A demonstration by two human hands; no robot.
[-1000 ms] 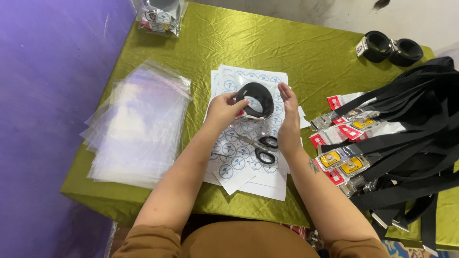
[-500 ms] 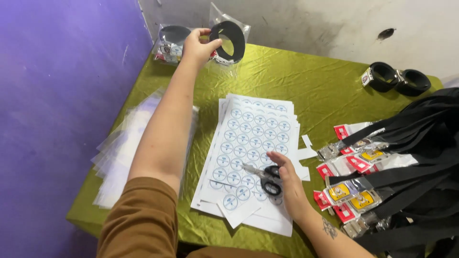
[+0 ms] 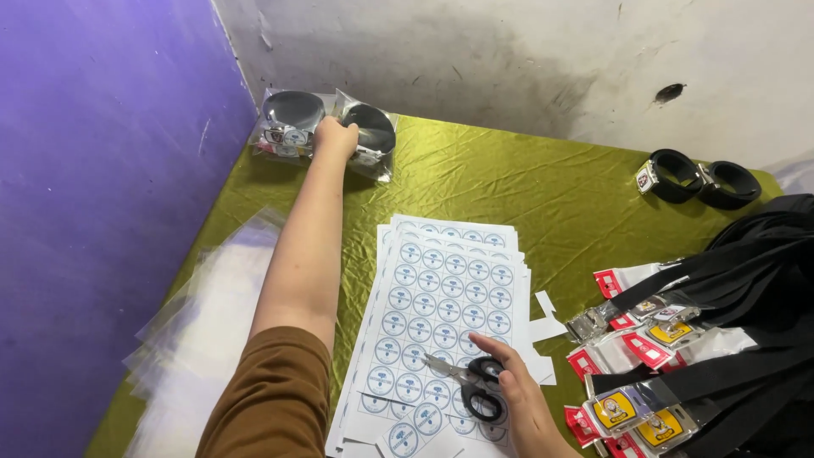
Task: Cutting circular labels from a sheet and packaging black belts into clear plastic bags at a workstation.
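Left hand stretched to the bench's far corner, fingers closed on a bagged black coil atop its pile, right hand resting flat and open on scissors over sticker sheets: risk of sliding bags, nicked sheets.

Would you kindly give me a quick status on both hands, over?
Left hand on bagged black belt, far table corner. Right hand resting on scissors atop sticker sheets. Nothing between them.
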